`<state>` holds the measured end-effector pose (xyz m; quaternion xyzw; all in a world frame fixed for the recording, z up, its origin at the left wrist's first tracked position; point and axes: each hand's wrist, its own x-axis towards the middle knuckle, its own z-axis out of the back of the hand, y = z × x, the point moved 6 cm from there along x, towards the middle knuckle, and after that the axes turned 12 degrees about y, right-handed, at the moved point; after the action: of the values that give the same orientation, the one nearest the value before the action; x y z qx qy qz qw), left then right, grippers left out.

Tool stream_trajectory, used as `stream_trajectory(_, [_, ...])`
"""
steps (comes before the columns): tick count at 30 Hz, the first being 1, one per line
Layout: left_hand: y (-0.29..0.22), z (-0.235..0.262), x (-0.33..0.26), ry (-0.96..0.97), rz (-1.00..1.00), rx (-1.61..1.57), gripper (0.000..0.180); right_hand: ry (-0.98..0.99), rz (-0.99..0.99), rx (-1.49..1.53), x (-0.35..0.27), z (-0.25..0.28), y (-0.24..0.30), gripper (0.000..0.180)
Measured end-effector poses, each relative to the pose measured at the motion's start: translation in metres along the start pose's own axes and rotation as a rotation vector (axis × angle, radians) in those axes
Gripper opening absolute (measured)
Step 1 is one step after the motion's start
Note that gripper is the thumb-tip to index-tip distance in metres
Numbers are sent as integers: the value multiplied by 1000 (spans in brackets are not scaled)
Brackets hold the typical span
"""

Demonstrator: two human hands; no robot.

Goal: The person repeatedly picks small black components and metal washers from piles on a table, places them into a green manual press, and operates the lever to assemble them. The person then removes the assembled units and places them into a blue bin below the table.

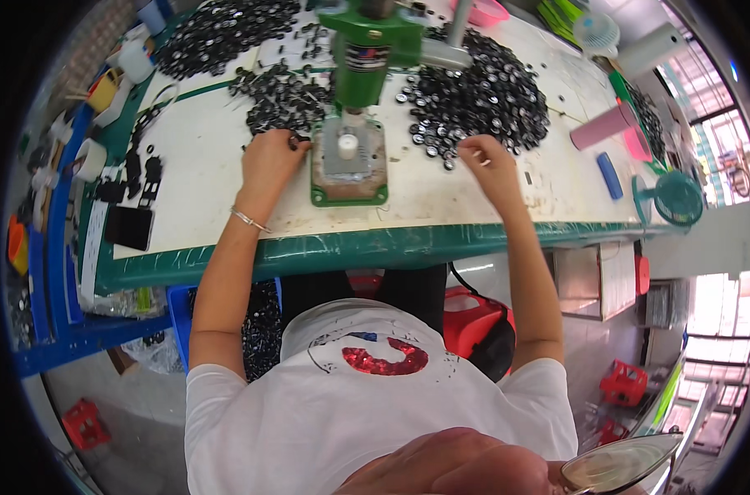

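The left hand [272, 161] pinches a small dark part [293, 143] just left of the upright green press [360, 82]; the right hand [492, 165], loosely curled, contents unclear, is at the near edge of the black pile [494, 91].

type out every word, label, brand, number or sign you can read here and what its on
None can be read clearly enough to quote.
Green press: the dark label on its column has pale marks, too small and blurred to read.
White shirt: a red curved shape with thin dark marks around it, no legible word.
Black phone: dark screen, no text visible.
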<state>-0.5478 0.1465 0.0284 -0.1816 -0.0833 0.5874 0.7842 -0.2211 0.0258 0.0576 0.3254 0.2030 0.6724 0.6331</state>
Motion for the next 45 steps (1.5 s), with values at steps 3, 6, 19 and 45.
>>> stream_trajectory(3, [1, -2, 2, -29, -19, 1, 28, 73, -55, -265, -12, -25, 8, 20])
stream_trajectory(6, [3, -5, 1, -119, -73, 18, 23, -3, 27, -329, -14, -32, 3, 23])
stream_trajectory(19, [-7, -7, -12, 59, -354, -1688, 15, 145, 160, 511, 33, -78, 94, 17])
stream_trajectory(45, [-38, 6, -16, -63, -568, -1026, 16, 203, -256, 1161, 54, -117, 69, 33])
